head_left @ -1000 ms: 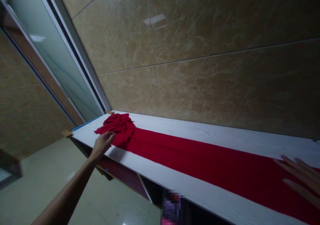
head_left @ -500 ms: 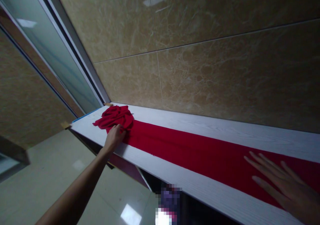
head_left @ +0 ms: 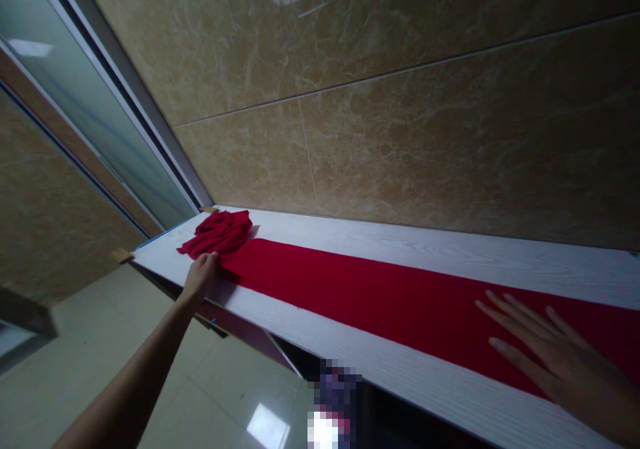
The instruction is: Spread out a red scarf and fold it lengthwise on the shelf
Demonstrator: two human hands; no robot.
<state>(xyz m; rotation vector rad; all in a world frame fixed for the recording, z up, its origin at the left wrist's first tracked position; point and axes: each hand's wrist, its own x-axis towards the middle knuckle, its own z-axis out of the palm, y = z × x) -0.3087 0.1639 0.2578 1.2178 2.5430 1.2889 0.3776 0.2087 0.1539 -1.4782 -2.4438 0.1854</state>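
A long strip of red cloth (head_left: 350, 289) lies flat along a narrow white tabletop (head_left: 400, 236). Its far left end is gathered in a crumpled heap (head_left: 220, 231). My left hand (head_left: 200, 274) is closed on the near edge of the cloth, just in front of the heap, and the fabric there is lifted and slanted. My right hand (head_left: 555, 349) is spread over the flat part of the cloth at the right, palm down, fingers apart. Whether its palm presses on the fabric I cannot tell.
A brown marbled tile wall (head_left: 400, 136) runs along the table's back edge. A glass panel in a metal frame (head_left: 115, 89) stands beyond the left end. Brown tape pieces (head_left: 121, 256) stick to the table's left corners. Pale floor tiles (head_left: 210, 382) show below.
My left hand has moved left along the cloth's near edge, drawing fabric out beside the heap. My right hand stays spread over the cloth. The view has shifted slightly.
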